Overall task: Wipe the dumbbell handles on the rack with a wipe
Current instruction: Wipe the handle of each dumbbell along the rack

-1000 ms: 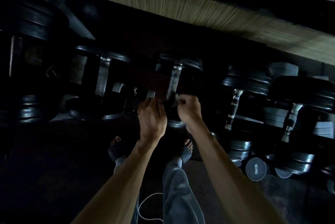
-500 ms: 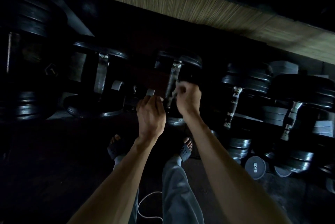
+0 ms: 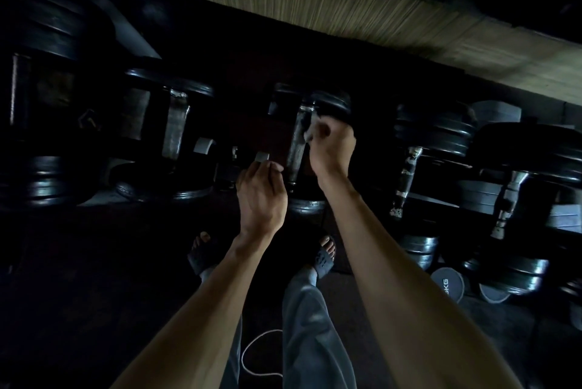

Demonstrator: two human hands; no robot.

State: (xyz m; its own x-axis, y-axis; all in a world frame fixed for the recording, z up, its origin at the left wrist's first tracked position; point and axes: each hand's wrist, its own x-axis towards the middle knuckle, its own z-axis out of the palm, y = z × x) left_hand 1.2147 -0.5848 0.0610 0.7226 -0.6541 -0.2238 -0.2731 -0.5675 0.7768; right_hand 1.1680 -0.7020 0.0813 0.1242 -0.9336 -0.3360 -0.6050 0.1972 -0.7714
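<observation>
Right hand [image 3: 330, 143] pinches a small pale crumpled wipe [image 3: 310, 133] against the upper end of the worn grey metal dumbbell handle [image 3: 297, 143] on the dark rack; wiping is judged under way. Left hand [image 3: 261, 193], fingers loosely curled just beside the handle's lower end, appears to hold nothing. Next: draw the wipe down the handle.

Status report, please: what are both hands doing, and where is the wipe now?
Right hand grips wipe against upper part of centre dumbbell handle. Left hand beside handle's lower end, fingers curled, contact unclear. Nothing blocking.

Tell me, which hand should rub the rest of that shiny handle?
Probably the right hand. It already pinches the wipe against the top of the middle dumbbell handle. The left hand sits lower beside the handle, with no wipe visible.
</observation>
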